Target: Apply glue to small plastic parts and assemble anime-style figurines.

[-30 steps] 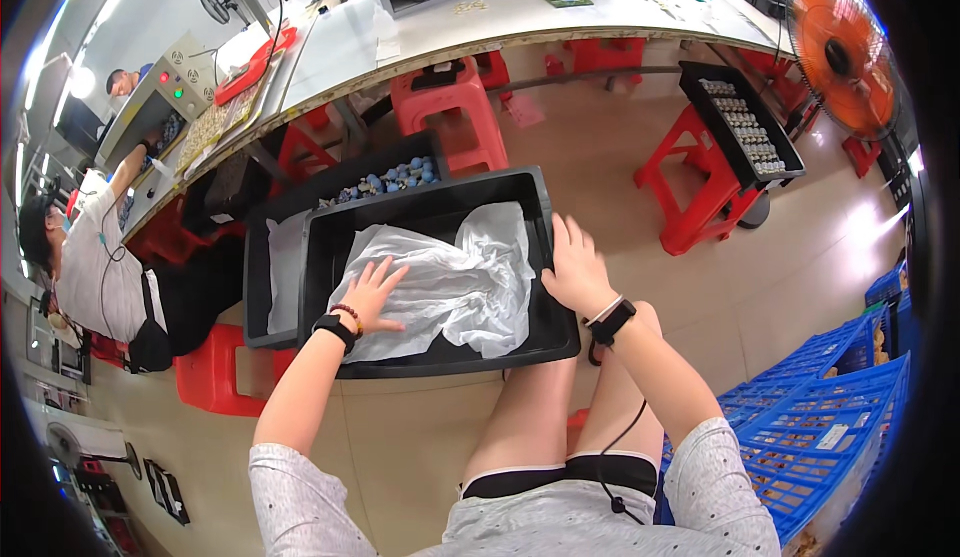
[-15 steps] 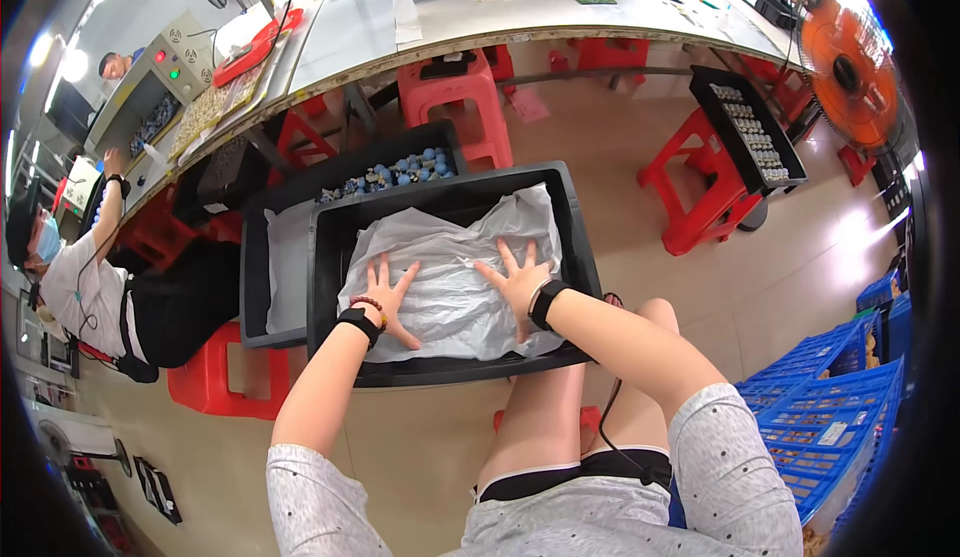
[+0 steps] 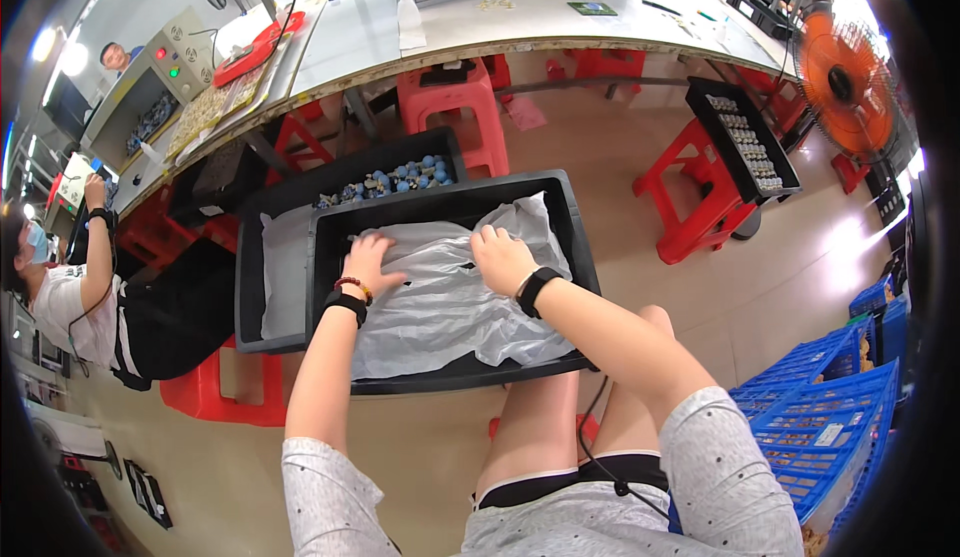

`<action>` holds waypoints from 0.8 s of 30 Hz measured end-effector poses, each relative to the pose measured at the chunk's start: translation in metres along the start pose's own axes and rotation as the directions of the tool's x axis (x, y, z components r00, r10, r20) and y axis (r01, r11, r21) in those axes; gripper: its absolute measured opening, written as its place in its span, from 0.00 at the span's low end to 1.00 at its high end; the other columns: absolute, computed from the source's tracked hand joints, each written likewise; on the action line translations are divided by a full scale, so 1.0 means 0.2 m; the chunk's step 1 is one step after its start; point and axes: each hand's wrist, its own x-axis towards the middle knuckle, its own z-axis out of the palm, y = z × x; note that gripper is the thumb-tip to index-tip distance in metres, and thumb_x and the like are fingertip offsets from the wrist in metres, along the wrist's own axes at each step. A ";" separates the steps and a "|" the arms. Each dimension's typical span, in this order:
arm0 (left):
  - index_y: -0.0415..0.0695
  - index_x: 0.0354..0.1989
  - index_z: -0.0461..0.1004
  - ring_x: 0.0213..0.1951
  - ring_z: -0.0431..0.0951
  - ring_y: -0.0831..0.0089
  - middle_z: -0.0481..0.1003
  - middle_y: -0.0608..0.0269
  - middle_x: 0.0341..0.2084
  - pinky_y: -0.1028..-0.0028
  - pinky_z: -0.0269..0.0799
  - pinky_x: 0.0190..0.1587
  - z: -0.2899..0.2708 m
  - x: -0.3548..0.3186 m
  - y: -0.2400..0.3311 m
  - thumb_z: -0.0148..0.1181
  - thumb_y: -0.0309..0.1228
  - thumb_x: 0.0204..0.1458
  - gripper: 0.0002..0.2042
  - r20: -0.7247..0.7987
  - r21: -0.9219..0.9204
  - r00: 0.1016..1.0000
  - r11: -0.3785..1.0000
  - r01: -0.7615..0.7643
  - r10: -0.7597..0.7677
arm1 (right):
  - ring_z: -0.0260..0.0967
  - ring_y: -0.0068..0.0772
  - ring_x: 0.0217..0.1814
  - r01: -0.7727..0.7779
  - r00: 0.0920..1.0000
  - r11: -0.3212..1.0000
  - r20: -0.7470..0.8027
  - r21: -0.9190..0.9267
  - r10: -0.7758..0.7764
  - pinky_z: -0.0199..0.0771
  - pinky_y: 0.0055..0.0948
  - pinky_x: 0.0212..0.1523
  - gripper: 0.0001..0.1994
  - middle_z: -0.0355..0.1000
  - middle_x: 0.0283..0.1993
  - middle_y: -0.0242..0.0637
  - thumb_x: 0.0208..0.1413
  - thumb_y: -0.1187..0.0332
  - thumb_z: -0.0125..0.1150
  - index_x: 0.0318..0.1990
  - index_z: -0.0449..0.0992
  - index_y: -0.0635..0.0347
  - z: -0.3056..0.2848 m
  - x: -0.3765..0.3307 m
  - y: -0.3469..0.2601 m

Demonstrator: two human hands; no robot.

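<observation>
Head view: flat hands (image 3: 372, 262) on plastic sheet (image 3: 450, 307)

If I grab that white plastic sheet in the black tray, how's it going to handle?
Probably floppy: the sheet lies crumpled and creased across the tray. Likely very light, being thin and translucent. It may slide or bunch under the left hand and right hand pressing it flat.
</observation>
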 end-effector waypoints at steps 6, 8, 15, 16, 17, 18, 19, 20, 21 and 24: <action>0.63 0.64 0.38 0.63 0.32 0.42 0.34 0.47 0.63 0.53 0.40 0.62 -0.08 -0.02 0.08 0.70 0.56 0.17 0.60 0.400 0.158 0.844 0.934 0.322 -0.358 | 0.36 0.61 0.66 -0.415 0.886 0.902 0.279 0.117 0.371 0.59 0.46 0.56 0.54 0.35 0.67 0.50 0.20 0.51 0.75 0.62 0.48 0.41 -0.08 -0.03 0.11; 0.65 0.64 0.38 0.63 0.31 0.41 0.34 0.44 0.63 0.52 0.39 0.62 -0.11 -0.01 0.12 0.71 0.57 0.15 0.61 0.421 0.188 0.816 0.918 0.348 -0.396 | 0.37 0.62 0.66 -0.429 0.873 0.900 0.291 0.077 0.392 0.58 0.47 0.57 0.58 0.32 0.67 0.50 0.16 0.50 0.76 0.62 0.46 0.40 -0.09 -0.03 0.14; 0.56 0.54 0.61 0.58 0.52 0.51 0.54 0.49 0.55 0.57 0.57 0.54 -0.10 0.01 0.02 0.69 0.51 0.25 0.41 0.200 0.131 0.877 0.899 0.419 -0.438 | 0.51 0.58 0.58 -0.298 0.932 0.955 0.219 0.007 0.289 0.65 0.48 0.50 0.53 0.49 0.58 0.53 0.18 0.50 0.74 0.58 0.53 0.52 -0.12 -0.09 0.12; 0.53 0.48 0.67 0.54 0.59 0.56 0.62 0.54 0.50 0.59 0.61 0.49 -0.09 0.01 -0.02 0.67 0.48 0.29 0.33 0.105 0.129 0.920 0.922 0.365 -0.379 | 0.57 0.54 0.55 -0.241 0.955 0.970 0.184 0.014 0.234 0.67 0.47 0.46 0.49 0.55 0.54 0.51 0.20 0.50 0.74 0.56 0.57 0.56 -0.12 -0.10 0.10; 0.51 0.40 0.70 0.47 0.63 0.62 0.66 0.62 0.40 0.63 0.64 0.42 -0.05 -0.02 -0.03 0.65 0.43 0.35 0.22 -0.115 0.154 0.966 0.956 0.249 -0.233 | 0.61 0.49 0.49 -0.124 0.985 0.992 0.113 -0.037 0.127 0.70 0.45 0.42 0.41 0.60 0.45 0.47 0.22 0.52 0.73 0.47 0.63 0.61 -0.12 -0.14 0.08; 0.51 0.40 0.70 0.47 0.63 0.62 0.66 0.62 0.40 0.63 0.64 0.42 -0.06 -0.04 -0.02 0.65 0.43 0.35 0.22 -0.109 0.156 0.965 0.955 0.253 -0.237 | 0.61 0.46 0.48 -0.042 0.993 0.996 0.105 -0.075 0.049 0.70 0.44 0.40 0.37 0.60 0.44 0.47 0.21 0.52 0.73 0.43 0.65 0.61 -0.15 -0.18 0.04; 0.51 0.43 0.68 0.48 0.62 0.61 0.64 0.61 0.43 0.61 0.62 0.45 -0.08 -0.04 0.02 0.66 0.44 0.33 0.26 -0.035 0.147 0.987 0.976 0.163 -0.160 | 0.62 0.45 0.47 0.017 0.993 0.992 0.120 -0.127 -0.002 0.71 0.44 0.38 0.37 0.61 0.43 0.46 0.21 0.52 0.73 0.42 0.66 0.62 -0.17 -0.24 0.02; 0.51 0.46 0.67 0.50 0.61 0.60 0.63 0.60 0.46 0.59 0.61 0.48 -0.08 -0.04 0.05 0.67 0.46 0.31 0.29 0.037 0.130 0.996 0.989 0.074 -0.079 | 0.63 0.44 0.46 0.077 0.989 0.981 0.138 -0.178 -0.052 0.71 0.44 0.37 0.36 0.62 0.42 0.46 0.21 0.52 0.73 0.42 0.66 0.62 -0.16 -0.28 0.00; 0.59 0.57 0.56 0.58 0.52 0.51 0.52 0.54 0.58 0.52 0.54 0.55 -0.09 -0.05 0.07 0.70 0.51 0.24 0.45 0.216 0.174 0.963 0.977 0.125 -0.162 | 0.64 0.44 0.45 0.139 0.963 0.978 0.253 -0.156 -0.096 0.71 0.45 0.35 0.36 0.63 0.42 0.45 0.22 0.52 0.73 0.42 0.67 0.61 -0.16 -0.32 -0.03; 0.69 0.63 0.39 0.63 0.37 0.41 0.33 0.50 0.64 0.47 0.42 0.60 -0.11 -0.07 0.12 0.72 0.55 0.15 0.60 0.511 0.300 0.768 0.917 0.262 -0.386 | 0.66 0.43 0.49 0.256 0.722 0.922 0.692 -0.290 0.017 0.65 0.58 0.42 0.23 0.68 0.48 0.40 0.41 0.58 0.63 0.48 0.72 0.52 -0.14 -0.41 -0.10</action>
